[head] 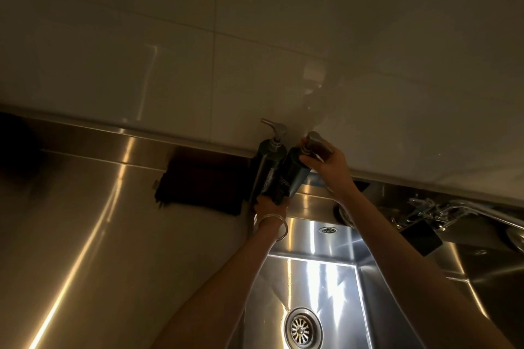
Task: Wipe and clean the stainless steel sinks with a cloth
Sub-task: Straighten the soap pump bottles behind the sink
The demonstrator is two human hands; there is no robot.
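Cloth [198,187] position governs the coming move: the dark folded cloth lies flat on the steel counter [99,221], to the left of the sink basin [312,238] and beyond its back edge, against the rear upstand. Neither hand touches it. Both hands are occupied by a dark pump bottle [292,176], held over the ledge behind the basin's back-left corner. The bottle's long axis is tilted, with the base down and to the left and the pump head up and to the right, toward the wall tiles behind the basin. The left hand [269,204] grips the base end with fingers curled round it. The right hand [326,161] is closed round the neck and pump head. A second pump bottle [268,161] stands upright touching or just left of the held one, between it and the cloth, behind the basin's left corner. Judgement: wiping has not begun, and the step in hand appears to be dispensing or shifting cleaner. The left hand is the nearer to the cloth, which lies to its left, just past the upright bottle's base. The right hand would have to cross both bottles to reach it. The drain strainer [302,329] sits in the basin floor between the two forearms. Whether the basin surface is wet cannot be told.
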